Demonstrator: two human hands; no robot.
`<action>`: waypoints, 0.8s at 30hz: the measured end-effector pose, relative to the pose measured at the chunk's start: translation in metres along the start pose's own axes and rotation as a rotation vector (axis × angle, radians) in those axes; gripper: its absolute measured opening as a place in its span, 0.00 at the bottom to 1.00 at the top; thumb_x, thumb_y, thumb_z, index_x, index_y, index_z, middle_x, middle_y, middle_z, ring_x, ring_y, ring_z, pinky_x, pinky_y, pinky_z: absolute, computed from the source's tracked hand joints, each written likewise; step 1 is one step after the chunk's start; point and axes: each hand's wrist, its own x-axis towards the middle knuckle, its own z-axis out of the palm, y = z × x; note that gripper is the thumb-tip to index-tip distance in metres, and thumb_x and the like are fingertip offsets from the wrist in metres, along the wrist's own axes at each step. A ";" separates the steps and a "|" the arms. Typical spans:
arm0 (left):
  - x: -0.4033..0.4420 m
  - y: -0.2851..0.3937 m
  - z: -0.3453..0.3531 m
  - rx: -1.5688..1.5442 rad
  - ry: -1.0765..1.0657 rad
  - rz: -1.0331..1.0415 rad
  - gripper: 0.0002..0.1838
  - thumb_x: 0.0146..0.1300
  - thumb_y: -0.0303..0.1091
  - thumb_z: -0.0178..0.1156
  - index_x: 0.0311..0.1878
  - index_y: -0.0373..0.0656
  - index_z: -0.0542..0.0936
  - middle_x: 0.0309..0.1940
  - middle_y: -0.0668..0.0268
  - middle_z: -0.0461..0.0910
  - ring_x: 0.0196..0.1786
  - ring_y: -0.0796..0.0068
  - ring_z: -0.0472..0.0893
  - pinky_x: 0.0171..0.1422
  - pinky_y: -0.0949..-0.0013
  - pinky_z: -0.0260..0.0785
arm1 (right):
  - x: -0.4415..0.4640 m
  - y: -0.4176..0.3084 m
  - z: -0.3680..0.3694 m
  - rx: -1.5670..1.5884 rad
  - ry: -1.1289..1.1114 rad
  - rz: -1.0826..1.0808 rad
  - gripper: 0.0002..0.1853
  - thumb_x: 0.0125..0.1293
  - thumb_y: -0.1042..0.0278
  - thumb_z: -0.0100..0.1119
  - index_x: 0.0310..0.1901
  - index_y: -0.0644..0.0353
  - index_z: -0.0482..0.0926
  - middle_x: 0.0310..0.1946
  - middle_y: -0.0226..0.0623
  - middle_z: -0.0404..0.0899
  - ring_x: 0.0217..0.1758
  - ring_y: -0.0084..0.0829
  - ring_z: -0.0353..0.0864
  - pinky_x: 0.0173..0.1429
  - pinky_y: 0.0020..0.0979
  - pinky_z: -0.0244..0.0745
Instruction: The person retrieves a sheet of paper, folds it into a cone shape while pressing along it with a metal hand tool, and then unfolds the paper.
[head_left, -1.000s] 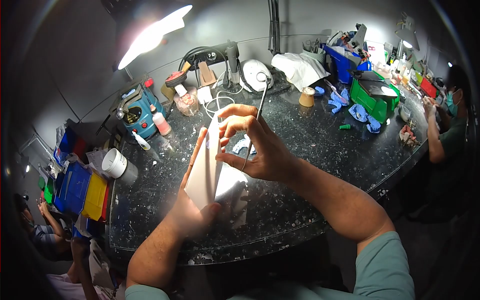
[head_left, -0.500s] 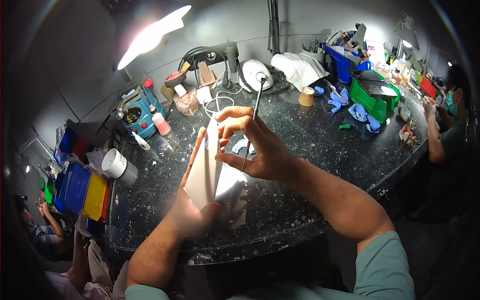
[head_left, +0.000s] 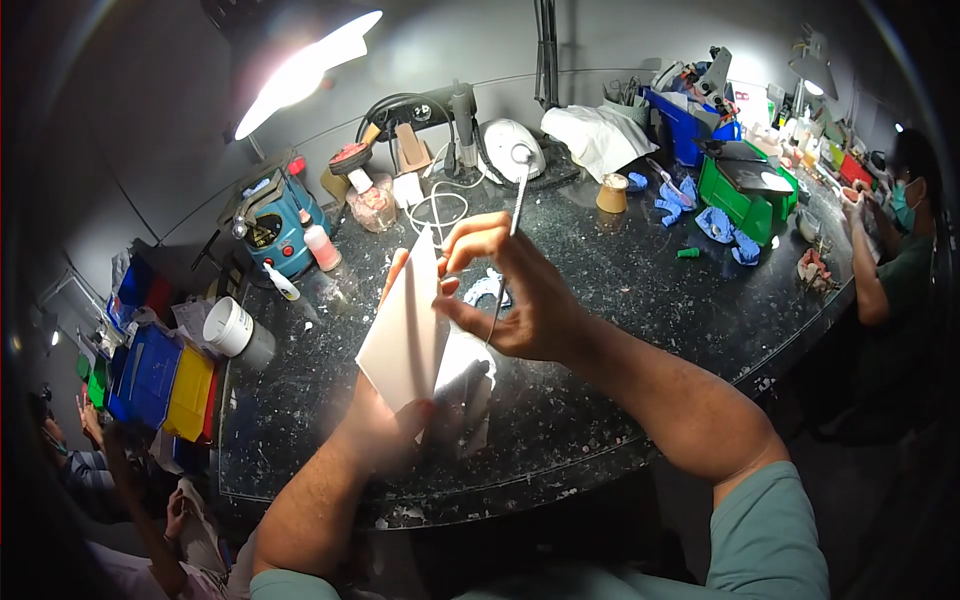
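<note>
White flat panel (head_left: pixel 400 325): located above the bench, tilted, its narrow corner upward. The left hand (head_left: pixel 378 415) grips it, thumb near the lower edge; the fingers are largely hidden behind the panel, and the thumb area is blurred. The right hand (head_left: pixel 528 300) is half curled, with a slender metal tool (head_left: pixel 519 200) held across the fingers and a gap between thumb and forefinger. Contact between those fingertips and the panel edge cannot be told; the tool's lower tip is indistinct.

Panel surface: smooth, matte, crossed by a lengthwise shadow. Bench (head_left: pixel 590 420): black, glossy, white-speckled. A pale horseshoe-shaped piece (head_left: pixel 482 287) lies on it, partly hidden by the right hand.

Beyond: a white domed unit (head_left: pixel 505 145), crossed by the tool's upper end, and a crumpled white cloth (head_left: pixel 600 140). Right: a green bin (head_left: pixel 748 210) and 1 blue moulded piece (head_left: pixel 716 224) beside it. Left: a blue machine (head_left: pixel 290 225) and a white tub (head_left: pixel 230 327). The lamp (head_left: pixel 315 70) is cut off at top.
</note>
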 end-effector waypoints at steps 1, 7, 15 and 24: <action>0.003 0.000 0.000 0.005 0.008 0.013 0.67 0.57 0.73 0.66 0.83 0.36 0.43 0.79 0.48 0.57 0.80 0.59 0.61 0.82 0.53 0.52 | 0.001 -0.001 -0.001 -0.058 0.037 0.000 0.20 0.64 0.70 0.73 0.51 0.60 0.72 0.50 0.44 0.74 0.50 0.33 0.81 0.53 0.33 0.80; 0.017 0.015 0.015 -0.084 0.037 0.188 0.70 0.54 0.74 0.68 0.83 0.36 0.43 0.77 0.48 0.60 0.79 0.58 0.64 0.82 0.53 0.53 | 0.001 0.001 -0.005 -0.173 0.133 0.184 0.10 0.67 0.71 0.70 0.48 0.59 0.83 0.39 0.33 0.82 0.44 0.30 0.82 0.50 0.32 0.78; 0.018 0.016 0.012 -0.026 -0.017 0.183 0.70 0.54 0.76 0.67 0.83 0.37 0.43 0.76 0.47 0.62 0.78 0.59 0.64 0.81 0.54 0.55 | 0.001 0.001 -0.005 -0.250 0.143 0.134 0.07 0.63 0.71 0.73 0.42 0.58 0.85 0.37 0.33 0.85 0.46 0.33 0.82 0.52 0.37 0.76; 0.004 -0.005 -0.006 -0.165 0.085 0.004 0.67 0.56 0.73 0.68 0.83 0.38 0.46 0.78 0.53 0.56 0.78 0.59 0.63 0.79 0.52 0.57 | 0.000 -0.006 0.001 -0.127 -0.007 0.091 0.07 0.63 0.71 0.71 0.42 0.57 0.85 0.31 0.28 0.85 0.38 0.27 0.83 0.56 0.34 0.70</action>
